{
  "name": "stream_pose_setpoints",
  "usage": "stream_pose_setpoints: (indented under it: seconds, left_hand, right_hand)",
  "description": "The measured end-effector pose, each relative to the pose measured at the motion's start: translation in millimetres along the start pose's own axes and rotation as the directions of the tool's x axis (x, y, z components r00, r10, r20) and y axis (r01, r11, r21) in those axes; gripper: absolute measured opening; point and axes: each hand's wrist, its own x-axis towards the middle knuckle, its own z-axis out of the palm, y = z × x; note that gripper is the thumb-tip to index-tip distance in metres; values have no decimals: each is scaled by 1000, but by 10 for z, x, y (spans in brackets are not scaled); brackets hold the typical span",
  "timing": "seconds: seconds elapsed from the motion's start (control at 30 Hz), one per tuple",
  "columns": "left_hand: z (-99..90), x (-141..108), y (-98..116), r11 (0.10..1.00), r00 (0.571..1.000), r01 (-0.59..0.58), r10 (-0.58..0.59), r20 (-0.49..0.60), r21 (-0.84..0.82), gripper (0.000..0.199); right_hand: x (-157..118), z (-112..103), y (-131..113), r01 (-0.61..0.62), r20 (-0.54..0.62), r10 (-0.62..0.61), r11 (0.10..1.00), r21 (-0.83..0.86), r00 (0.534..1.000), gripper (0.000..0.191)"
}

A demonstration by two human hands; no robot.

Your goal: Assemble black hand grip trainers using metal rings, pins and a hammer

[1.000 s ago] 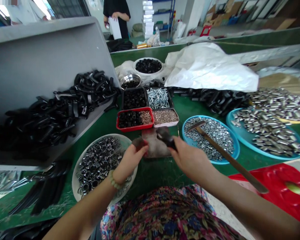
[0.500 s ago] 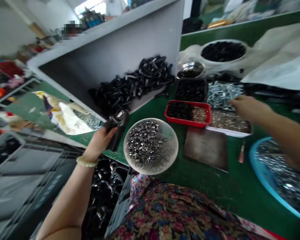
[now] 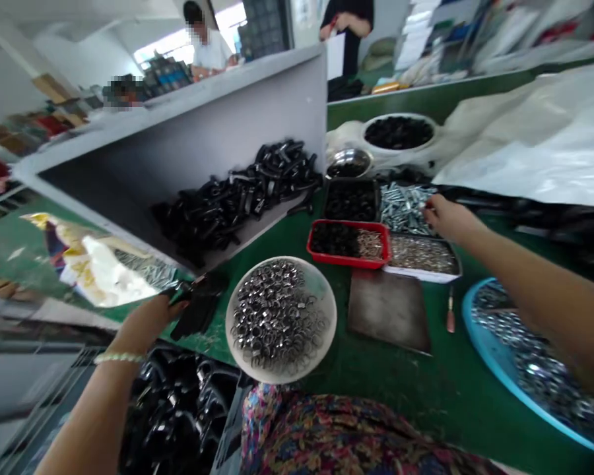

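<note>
My left hand [image 3: 146, 323], with a beaded bracelet at the wrist, grips a black curved part [image 3: 200, 307] beside the tilted grey bin. Motion blur hides the part's finer shape. My right hand [image 3: 450, 219] reaches in from the right, fingertips pinched together at the edge of a heap of silver bolts [image 3: 403, 208]. Whatever lies between those fingertips is too small to make out. A white bowl of metal ring clamps [image 3: 272, 310] stands between my arms. Below the bolts is a white tray of small metal pieces [image 3: 423, 256].
Black curved parts [image 3: 242, 191] fill the grey bin [image 3: 178, 112]. A red tray [image 3: 349, 262], a dark metal plate [image 3: 389, 310], a small red-handled tool [image 3: 450, 320] and a blue basin [image 3: 490, 349] lie on the green table. Two people are across the table.
The view has shifted, so the table appears lower and further left. My left hand has moved left and down with the black part. My right hand stays at the bolts.
</note>
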Motion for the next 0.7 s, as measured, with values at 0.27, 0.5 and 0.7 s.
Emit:
stream_pose_setpoints:
  seconds: [0.27, 0.5, 0.7]
  left_hand:
    - [-376, 866, 2891, 753, 756, -651, 630, -177, -101, 31]
    - [96, 1485, 4371, 783, 791, -611, 604, -93, -117, 24]
    - [44, 1424, 4370, 745, 805, -588, 578, -134, -316, 27]
  right_hand:
    - [-1010, 132, -1104, -197, 103, 168, 855, 479, 980, 18]
    - [-2079, -79, -1373, -232, -2, 250, 904, 358, 968, 8]
    - [-2303, -208, -1200, -233, -124, 292, 906, 352, 948, 10]
